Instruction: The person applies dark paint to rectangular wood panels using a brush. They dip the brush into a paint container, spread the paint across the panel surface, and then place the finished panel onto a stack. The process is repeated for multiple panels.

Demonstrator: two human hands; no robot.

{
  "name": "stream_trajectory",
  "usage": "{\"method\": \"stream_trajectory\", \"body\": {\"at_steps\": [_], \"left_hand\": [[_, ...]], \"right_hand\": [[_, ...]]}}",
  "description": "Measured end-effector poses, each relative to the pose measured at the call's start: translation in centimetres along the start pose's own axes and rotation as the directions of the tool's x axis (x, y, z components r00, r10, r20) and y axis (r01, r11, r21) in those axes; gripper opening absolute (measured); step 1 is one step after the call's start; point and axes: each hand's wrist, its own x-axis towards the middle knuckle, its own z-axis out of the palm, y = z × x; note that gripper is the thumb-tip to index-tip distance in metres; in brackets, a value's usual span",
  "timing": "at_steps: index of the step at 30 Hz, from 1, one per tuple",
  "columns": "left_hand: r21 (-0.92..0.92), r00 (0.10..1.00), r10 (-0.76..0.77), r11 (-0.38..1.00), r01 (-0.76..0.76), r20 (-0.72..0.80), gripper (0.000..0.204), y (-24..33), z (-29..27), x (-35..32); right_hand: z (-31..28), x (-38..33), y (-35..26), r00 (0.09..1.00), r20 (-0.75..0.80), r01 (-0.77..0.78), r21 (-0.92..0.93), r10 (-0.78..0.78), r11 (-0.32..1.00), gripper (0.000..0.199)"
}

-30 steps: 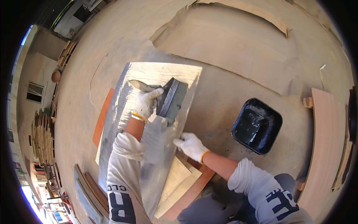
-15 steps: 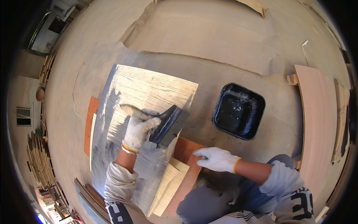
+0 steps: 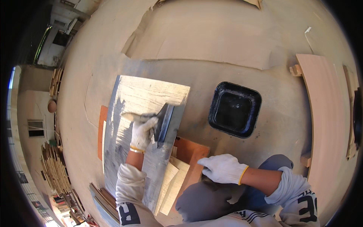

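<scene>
My left hand, in a white glove with a yellow cuff, is closed round a wide scraper with a wooden handle and a dark, flared head. The scraper rests on a wood-grained board near its right edge. Dark grey coating covers the board's lower part and edges; pale wood shows at the top. My right hand, also gloved, lies by my bent knee with its fingers loosely bent and apart; nothing shows in it. Beyond it stands a black square tub with dark residue inside.
Reddish-brown panels and light wooden strips lie under and beside the board. A long pale plank rests on blocks at the right. A brown sheet covers floor at the back. Stacked sticks line the left wall.
My left hand has turned the scraper more upright on the board. My head view has shifted, so the board and tub sit differently. The right hand stays near the knee.
</scene>
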Motion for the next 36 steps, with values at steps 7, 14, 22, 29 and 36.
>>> {"method": "stream_trajectory", "body": {"at_steps": [7,14,22,29,36], "left_hand": [[0.013,0.995,0.093,0.996,-0.093,0.039,0.031,3.4,5.5,4.4],[0.081,0.997,0.008,0.997,-0.015,0.081,0.023,2.9,4.1,6.1],[-0.079,0.997,0.083,0.993,-0.082,0.007,0.027,4.7,5.9,9.8],[-0.717,0.99,0.039,0.686,-0.125,-0.136,0.029,1.9,0.4,7.8],[-0.647,0.943,0.241,0.685,-0.334,-0.231,0.04,-1.1,0.8,4.7]], "right_hand": [[1.1,1.2,-0.1,0.99,-0.056,0.121,-0.088,-0.127,0.989,0.02],[0.7,0.5,-0.2,0.99,-0.091,0.105,-0.069,-0.111,0.992,0.019],[1.9,1.8,-0.8,0.98,-0.119,0.15,-0.085,-0.159,0.985,0.021],[0.8,1.3,-0.9,0.97,-0.163,0.172,-0.068,-0.181,0.983,0.02],[1.0,2.2,-1.0,0.979,-0.083,0.175,-0.14,-0.188,0.975,0.026]]}}
